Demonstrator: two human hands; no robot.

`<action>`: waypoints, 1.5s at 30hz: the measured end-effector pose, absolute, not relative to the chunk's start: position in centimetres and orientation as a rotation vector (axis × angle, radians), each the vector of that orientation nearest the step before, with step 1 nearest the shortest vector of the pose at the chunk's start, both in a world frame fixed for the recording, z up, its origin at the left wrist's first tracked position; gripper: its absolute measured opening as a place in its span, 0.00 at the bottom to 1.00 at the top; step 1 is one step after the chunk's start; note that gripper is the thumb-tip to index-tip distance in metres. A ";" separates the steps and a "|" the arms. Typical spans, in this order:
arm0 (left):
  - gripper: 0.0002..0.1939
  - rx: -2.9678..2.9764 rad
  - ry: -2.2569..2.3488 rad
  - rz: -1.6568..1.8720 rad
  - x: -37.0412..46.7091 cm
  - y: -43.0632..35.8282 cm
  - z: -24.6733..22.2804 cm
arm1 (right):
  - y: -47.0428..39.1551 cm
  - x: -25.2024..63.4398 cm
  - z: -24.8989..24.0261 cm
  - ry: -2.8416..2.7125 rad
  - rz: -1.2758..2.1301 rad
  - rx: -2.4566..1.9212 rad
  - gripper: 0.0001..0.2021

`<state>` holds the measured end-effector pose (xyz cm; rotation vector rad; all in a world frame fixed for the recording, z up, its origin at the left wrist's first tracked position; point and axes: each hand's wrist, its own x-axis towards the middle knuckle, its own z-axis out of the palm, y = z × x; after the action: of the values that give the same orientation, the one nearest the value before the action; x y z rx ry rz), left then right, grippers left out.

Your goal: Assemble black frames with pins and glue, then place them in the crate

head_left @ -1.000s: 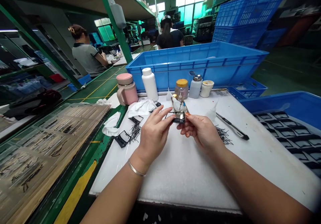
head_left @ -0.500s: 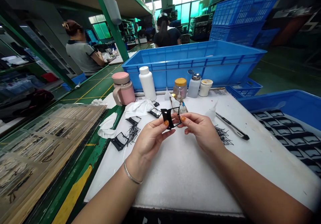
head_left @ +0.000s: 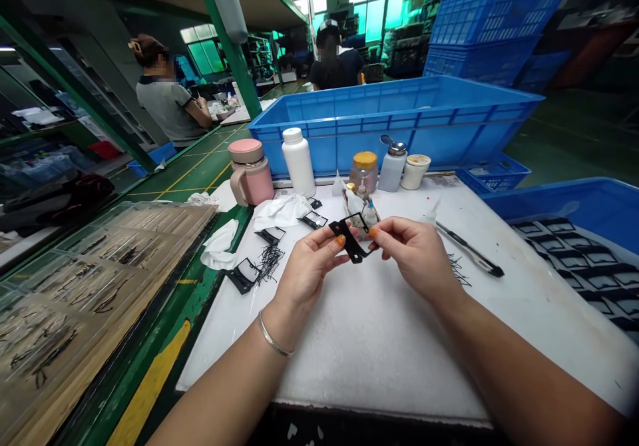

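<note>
Between my two hands, above the white work board [head_left: 369, 353], is a black plastic frame [head_left: 351, 243] with a wide solid side and a thin open loop. My left hand [head_left: 314, 263] pinches the wide side between thumb and fingers. With thumb and forefinger, my right hand [head_left: 414, 249] grips the thin right side of the frame. Similar black frames [head_left: 243, 275] lie on the board to the left, beside a tangle of thin black strips [head_left: 270, 263]. More such strips [head_left: 458, 271] lie partly hidden behind my right hand.
A utility knife [head_left: 470, 249] lies at right. A pink mug [head_left: 252, 173], white bottle [head_left: 299, 163], jar [head_left: 364, 173] and pump bottle [head_left: 392, 168] line the back, before a large blue crate [head_left: 399, 130]. Rows of black frames fill a right-hand bin [head_left: 599, 213]. Two people sit beyond.
The black frame has been tilted, its wide side now slanting down to the right. The view has shifted slightly, so my hands and the board appear a little further right.
</note>
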<state>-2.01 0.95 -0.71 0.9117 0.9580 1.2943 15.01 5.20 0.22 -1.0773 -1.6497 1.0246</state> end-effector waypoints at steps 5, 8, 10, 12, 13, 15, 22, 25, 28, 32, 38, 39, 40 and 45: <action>0.17 0.894 1.036 1.342 -2.3 1.2 -1.2 | 5.4 15.2 0.3 -1.705 0.986 -1.118 0.09; 0.16 0.898 1.032 1.336 -2.4 1.2 -1.3 | 5.5 15.3 0.2 -1.702 1.015 -1.125 0.09; 0.15 0.913 1.034 1.320 -2.4 1.1 -1.2 | 5.5 15.3 0.3 -1.695 1.024 -1.125 0.09; 0.15 0.931 1.047 1.304 -2.4 1.1 -1.1 | 5.5 15.3 0.4 -1.685 1.026 -1.124 0.09; 0.14 0.939 1.054 1.297 -2.5 1.0 -1.0 | 5.5 15.3 0.4 -1.678 1.027 -1.120 0.09; 0.14 0.954 1.062 1.290 -2.5 0.9 -0.9 | 5.4 15.3 0.5 -1.664 1.023 -1.108 0.09; 0.13 0.982 1.068 1.287 -2.4 0.9 -0.7 | 5.1 15.2 0.4 -1.646 0.988 -1.075 0.08; 0.12 0.966 1.058 1.297 -2.4 1.0 -0.7 | 5.1 15.1 0.4 -1.638 1.001 -1.062 0.08; 0.11 0.941 1.049 1.308 -2.3 1.0 -0.6 | 5.0 15.1 0.4 -1.636 1.037 -1.030 0.08; 0.10 0.922 1.040 1.310 -2.3 0.9 -0.6 | 4.9 14.9 0.2 -1.645 1.093 -1.002 0.08; 0.12 0.892 1.044 1.322 -2.3 1.0 -0.6 | 5.1 15.3 0.4 -1.597 1.129 -0.976 0.10; 0.11 0.876 1.045 1.329 -2.3 1.0 -0.6 | 5.4 15.8 0.6 -1.556 1.066 -0.979 0.09; 0.11 0.862 1.044 1.338 -2.4 1.0 -0.6 | 5.8 16.5 0.8 -1.502 0.968 -0.986 0.09; 0.12 0.822 1.023 1.373 -2.6 0.9 -0.5 | 9.4 21.8 1.4 -1.358 0.561 -1.104 0.14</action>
<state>-2.64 0.94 -0.54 0.8222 1.0228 1.3734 21.85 9.38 1.35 -1.1043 -1.3582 0.5608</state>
